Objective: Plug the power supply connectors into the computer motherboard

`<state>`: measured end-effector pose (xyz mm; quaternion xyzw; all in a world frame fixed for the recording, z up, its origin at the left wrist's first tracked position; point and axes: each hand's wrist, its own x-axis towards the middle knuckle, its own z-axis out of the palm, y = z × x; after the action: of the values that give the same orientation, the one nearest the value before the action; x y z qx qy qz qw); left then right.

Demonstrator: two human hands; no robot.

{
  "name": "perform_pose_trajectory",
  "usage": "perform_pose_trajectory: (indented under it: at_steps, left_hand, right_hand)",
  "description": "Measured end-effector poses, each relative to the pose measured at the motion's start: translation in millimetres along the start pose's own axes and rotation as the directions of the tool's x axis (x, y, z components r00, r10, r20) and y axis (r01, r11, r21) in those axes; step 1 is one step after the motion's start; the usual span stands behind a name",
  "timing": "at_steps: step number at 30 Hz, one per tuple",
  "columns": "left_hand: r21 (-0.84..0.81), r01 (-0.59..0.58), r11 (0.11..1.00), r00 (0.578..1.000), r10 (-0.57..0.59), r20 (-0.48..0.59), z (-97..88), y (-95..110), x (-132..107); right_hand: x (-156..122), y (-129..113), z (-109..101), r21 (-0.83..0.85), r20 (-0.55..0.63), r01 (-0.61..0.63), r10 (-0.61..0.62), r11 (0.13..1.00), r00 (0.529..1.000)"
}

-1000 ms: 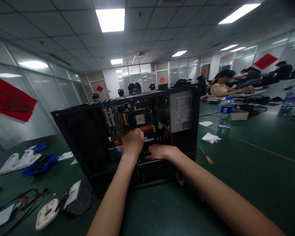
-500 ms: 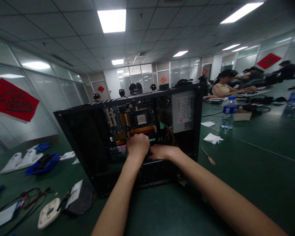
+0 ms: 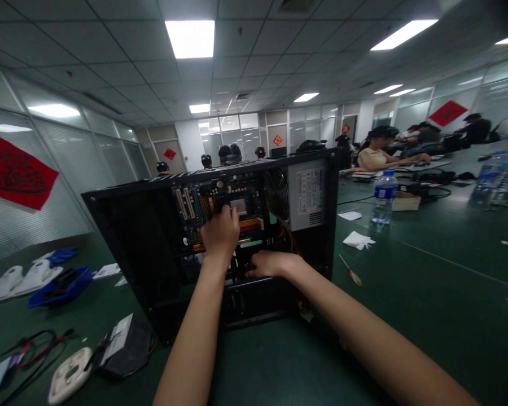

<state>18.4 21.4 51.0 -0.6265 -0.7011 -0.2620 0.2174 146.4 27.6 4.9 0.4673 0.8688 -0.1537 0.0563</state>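
An open black computer case stands on the green table with its inside facing me. Its motherboard shows a bare square processor, and a silver power supply sits at upper right. My left hand reaches in before the motherboard, just left of the processor, with its fingers curled together; whatever they hold is hidden. Lower in the case, my right hand is closed below the memory slots, near some thin coloured cables. What it grips lies in dark shadow.
At right lie a screwdriver and white gloves, with a water bottle behind. Left are a blue tray, a wrapped dark block, a beige plastic part and cables. A person sits farther back.
My left hand has moved up and left, from beside my right hand to in front of the motherboard. My right hand stays low in the case. The view has shifted slightly.
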Motion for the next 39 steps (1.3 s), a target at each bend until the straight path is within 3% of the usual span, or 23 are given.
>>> perform_pose_trajectory:
  at_steps: [13,18,21,24,28,31,33,35,37,39]
  left_hand:
    - [0.026,-0.098,0.995,0.992,0.095,0.087,10.8,-0.1,-20.7]
    - [0.025,-0.073,0.997,0.994,0.071,0.080,12.3,-1.0,-23.9]
    - [0.046,-0.054,0.998,0.983,0.045,0.178,18.6,-0.4,-27.0]
    - [0.035,-0.060,0.998,0.953,0.046,0.299,23.9,1.3,-30.5]
    - [0.006,-0.050,0.999,0.973,0.047,0.225,22.1,2.0,-31.1]
    - [-0.047,-0.023,0.999,0.991,0.029,0.129,19.8,-2.5,-27.4]
    - [-0.161,-0.022,0.987,0.996,0.035,0.076,20.9,-7.3,-23.1]
    - [-0.365,-0.031,0.931,0.995,0.064,0.080,22.1,-11.8,-18.1]
    - [-0.611,-0.007,0.792,0.983,0.117,0.139,19.6,-15.0,-13.3]
    - [-0.788,0.047,0.614,0.959,0.193,0.207,8.8,-17.8,-10.1]
  right_hand:
    - [-1.0,0.4,0.5,-0.029,0.007,0.017,-0.017,0.999,1.000]
    - [-2.3,-0.4,-0.7,-0.053,0.034,0.030,-0.029,0.998,0.999]
    - [-2.1,0.1,-1.4,-0.055,0.040,0.040,-0.038,0.998,0.998]
    - [-1.0,1.6,-0.2,-0.066,0.009,0.065,-0.064,0.996,0.998]
    - [-0.7,0.5,4.7,-0.048,-0.120,0.101,-0.107,0.994,0.987]
    - [2.0,-2.4,7.9,0.023,-0.333,0.156,-0.140,0.987,0.933]
    - [6.6,-2.8,7.2,0.130,-0.522,0.215,-0.118,0.968,0.845]
    - [11.6,-1.7,3.2,0.302,-0.684,0.332,-0.039,0.894,0.729]
    - [13.8,-0.5,-3.4,0.490,-0.770,0.503,0.082,0.712,0.633]
    - [11.3,-1.5,-10.6,0.627,-0.766,0.640,0.201,0.445,0.611]
